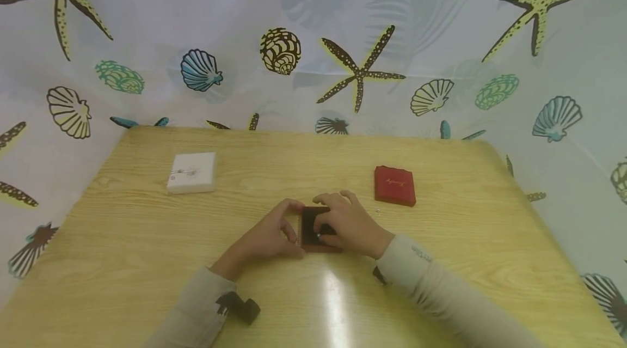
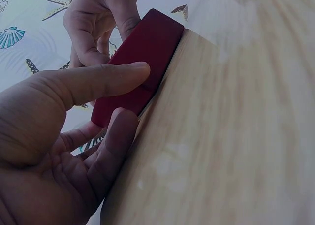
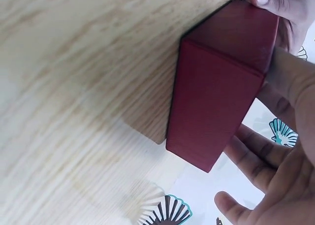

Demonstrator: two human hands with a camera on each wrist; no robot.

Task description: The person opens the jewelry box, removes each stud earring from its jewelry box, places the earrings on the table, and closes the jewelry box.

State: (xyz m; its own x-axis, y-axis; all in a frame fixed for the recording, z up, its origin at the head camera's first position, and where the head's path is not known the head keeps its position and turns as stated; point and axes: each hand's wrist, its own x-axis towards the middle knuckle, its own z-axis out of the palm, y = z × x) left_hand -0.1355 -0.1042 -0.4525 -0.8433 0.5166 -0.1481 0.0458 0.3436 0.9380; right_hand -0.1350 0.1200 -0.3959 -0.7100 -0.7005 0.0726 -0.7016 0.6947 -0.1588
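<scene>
A small open red box [image 1: 320, 249] with a black lining [image 1: 308, 223] sits on the table between both hands. My left hand [image 1: 269, 236] grips its left side, and the left wrist view has the thumb [image 2: 118, 79] along the red wall. Over the lining, my right hand [image 1: 350, 225] holds a tiny shiny stud [image 1: 318, 235] between thumb and index finger. Its other fingers stretch above the box's far edge. In the right wrist view the red outer wall [image 3: 216, 102] hides the fingertips and the stud.
A red lid [image 1: 394, 185] with gold lettering lies at the back right, and close in front of it is another tiny shiny piece [image 1: 377, 212]. At the back left sits a white box [image 1: 192, 172] with a flower print. A shell-patterned curtain [image 1: 235, 97] borders the wooden table [image 1: 274, 163].
</scene>
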